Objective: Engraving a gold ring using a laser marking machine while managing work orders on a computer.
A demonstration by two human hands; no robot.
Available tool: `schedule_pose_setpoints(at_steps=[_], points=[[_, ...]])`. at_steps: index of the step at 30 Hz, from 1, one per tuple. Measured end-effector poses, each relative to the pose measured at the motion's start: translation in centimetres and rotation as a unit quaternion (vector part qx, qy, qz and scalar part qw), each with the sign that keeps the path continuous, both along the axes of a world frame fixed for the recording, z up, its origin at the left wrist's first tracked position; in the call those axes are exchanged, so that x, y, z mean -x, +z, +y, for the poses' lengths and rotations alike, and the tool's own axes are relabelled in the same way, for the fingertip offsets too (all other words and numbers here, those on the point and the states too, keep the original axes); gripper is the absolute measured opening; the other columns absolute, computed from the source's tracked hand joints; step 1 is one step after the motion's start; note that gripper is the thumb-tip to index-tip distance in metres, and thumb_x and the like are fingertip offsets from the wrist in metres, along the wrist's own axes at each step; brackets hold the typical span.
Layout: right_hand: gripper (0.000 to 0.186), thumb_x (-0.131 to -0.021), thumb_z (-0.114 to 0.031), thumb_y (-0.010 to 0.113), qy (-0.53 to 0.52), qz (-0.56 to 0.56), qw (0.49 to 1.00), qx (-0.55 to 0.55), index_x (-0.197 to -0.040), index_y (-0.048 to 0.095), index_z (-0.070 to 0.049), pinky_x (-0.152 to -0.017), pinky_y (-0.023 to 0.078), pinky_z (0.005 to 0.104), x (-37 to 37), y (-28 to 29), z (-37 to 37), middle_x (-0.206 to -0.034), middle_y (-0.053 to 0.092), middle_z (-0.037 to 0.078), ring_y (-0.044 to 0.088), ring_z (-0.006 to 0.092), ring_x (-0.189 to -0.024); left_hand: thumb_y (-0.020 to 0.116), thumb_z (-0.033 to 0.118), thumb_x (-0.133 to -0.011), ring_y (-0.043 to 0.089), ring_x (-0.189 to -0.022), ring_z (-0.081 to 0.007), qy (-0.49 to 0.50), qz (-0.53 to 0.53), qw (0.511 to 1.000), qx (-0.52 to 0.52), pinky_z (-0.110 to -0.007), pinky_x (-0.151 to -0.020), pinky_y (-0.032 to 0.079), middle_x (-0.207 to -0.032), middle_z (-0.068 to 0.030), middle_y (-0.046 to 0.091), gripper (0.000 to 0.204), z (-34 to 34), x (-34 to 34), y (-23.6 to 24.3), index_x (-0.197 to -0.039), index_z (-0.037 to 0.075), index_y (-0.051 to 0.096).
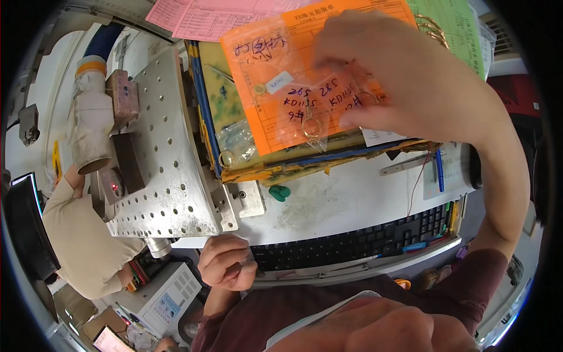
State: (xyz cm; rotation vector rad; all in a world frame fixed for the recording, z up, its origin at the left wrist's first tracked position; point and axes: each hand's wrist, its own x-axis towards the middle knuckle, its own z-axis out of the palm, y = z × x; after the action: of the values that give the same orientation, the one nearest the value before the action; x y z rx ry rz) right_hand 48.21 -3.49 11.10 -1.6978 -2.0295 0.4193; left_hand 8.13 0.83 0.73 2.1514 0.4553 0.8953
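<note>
Although blur smears the right hand [404, 73] above the orange sheet [267, 138], its grip looks wide between thumb and forefinger; can't tell if the other fingers pinch anything. Clear bag [296, 130] with a gold ring [311, 127] lies on the orange sheet, near the thumb; a second ring [365, 98] beside that thumb is mostly covered. Gold loops [434, 29] right of the orange sheet, partly behind the hand. Left hand [227, 263] below the orange sheet, by the keyboard [334, 245], fingers curled tight; from here I can't see what they hold, if anything. Yellow pad [216, 97] under the orange sheet, largely hidden. Left of the sheet: holed metal plate [167, 170], then a co-worker [82, 234] in beige, head out of sight.
</note>
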Motion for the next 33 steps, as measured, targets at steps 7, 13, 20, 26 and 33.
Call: schedule_pose_setpoints(at_steps=[7, 13, 20, 26, 33], points=[[0.034, -0.094, -0.009, 0.07, -0.035, -0.118, 0.992, 0.015, -0.122, 0.064, 0.007, -0.087, 0.057, 0.0391, -2.9, 2.8, 0.0, -0.109, 0.069, 0.022, 0.069, 0.0381, -0.097, 0.082, 0.012, -0.08, 0.068, -0.073, -0.0261, -0.008, -0.005, 1.0, -0.001, -0.034, -0.067, 0.058, -0.089, -0.0145, 0.072, 0.018, 0.1, -0.1, 0.1, -0.086, -0.001, 0.071], [0.017, -0.091, -0.006, 0.069, -0.14, -0.034, 0.957, 0.252, -0.104, 0.067, 0.004, -0.079, 0.054, 0.0404, -1.5, 4.4, 2.2, -0.097, 0.067, 0.019, 0.066, 0.034, -0.087, 0.082, 0.013, -0.08, 0.068, -0.074, -0.0263, 0.0, 0.012, 1.0, -0.006, -0.034, -0.067, 0.057, -0.09, -0.0143, 0.072, 0.019, 0.0, -0.1, 0.2, -0.086, -0.001, 0.071], [0.01, -0.094, -0.006, 0.067, -0.044, -0.021, 0.997, 0.056, -0.098, 0.063, 0.002, -0.069, 0.052, 0.0379, -2.7, 2.3, 1.2, -0.078, 0.061, 0.014, 0.062, 0.0283, -0.074, 0.083, 0.011, -0.077, 0.068, -0.075, -0.027, -0.008, 0.025, 1.0, -0.013, -0.035, -0.067, 0.056, -0.091, -0.0151, 0.072, 0.02, 0.0, -0.3, 0.8, -0.087, -0.002, 0.071], [0.016, -0.098, -0.002, 0.068, -0.203, 0.254, 0.917, 0.23, -0.109, 0.056, -0.001, -0.063, 0.046, 0.0247, -0.9, 6.2, -0.6, -0.072, 0.054, 0.0, 0.056, 0.0088, -0.066, 0.085, 0.009, -0.076, 0.07, -0.079, -0.0283, -0.043, 0.019, 0.999, 0.008, -0.036, -0.069, 0.058, -0.097, -0.0188, 0.072, 0.029, -0.9, -1.0, 2.1, -0.098, -0.005, 0.071], [0.033, -0.093, -0.004, 0.076, -0.026, 0.245, 0.946, 0.212, -0.121, 0.06, 0.002, -0.062, 0.05, 0.0244, 2.6, 6.0, -1.5, -0.08, 0.072, 0.005, 0.064, 0.007, -0.069, 0.071, -0.016, -0.085, 0.062, -0.123, -0.0308, -0.131, -0.024, 0.948, 0.289, -0.039, -0.095, 0.058, -0.155, -0.0266, 0.043, 0.094, -2.1, -6.0, 7.0, -0.162, -0.005, 0.019]])
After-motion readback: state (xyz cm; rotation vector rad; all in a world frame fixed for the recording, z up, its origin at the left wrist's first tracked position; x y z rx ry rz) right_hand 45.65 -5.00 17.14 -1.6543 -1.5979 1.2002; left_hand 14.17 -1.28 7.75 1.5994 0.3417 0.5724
